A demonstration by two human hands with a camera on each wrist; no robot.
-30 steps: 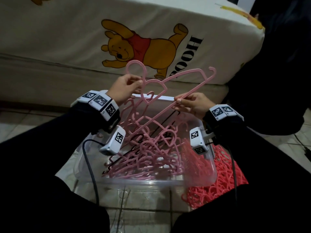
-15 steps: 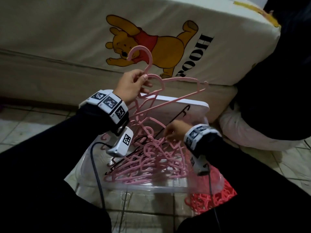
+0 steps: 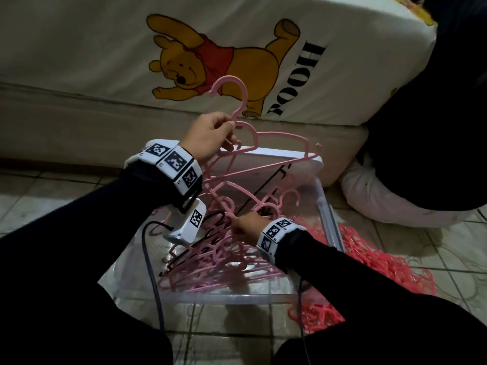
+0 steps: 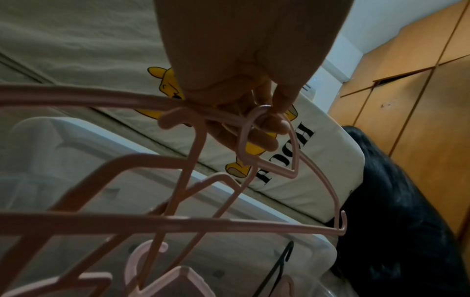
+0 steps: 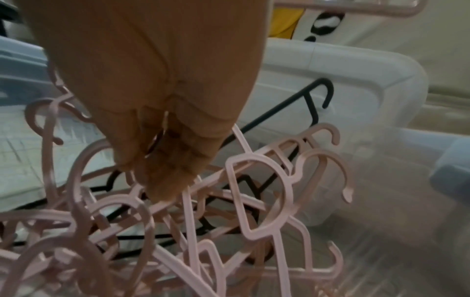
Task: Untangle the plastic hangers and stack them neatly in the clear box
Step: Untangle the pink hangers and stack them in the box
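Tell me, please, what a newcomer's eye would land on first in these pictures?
Probably the yellow cartoon bear printed on the bed cover behind. Next, the pink hanger the left hand lifts above the clear box, where the right hand reaches into the tangled pink hangers.

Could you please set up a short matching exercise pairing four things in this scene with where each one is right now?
Things
1. left hand
2. right hand
3. black hanger
4. red net

Places
A. on the floor tiles, to the right of the clear box
B. down in the pile of hangers in the box
C. gripping the raised pink hanger just under its hook
D. tangled among the pink ones, its end near the white lid

Pairs: 1-C, 2-B, 3-D, 4-A
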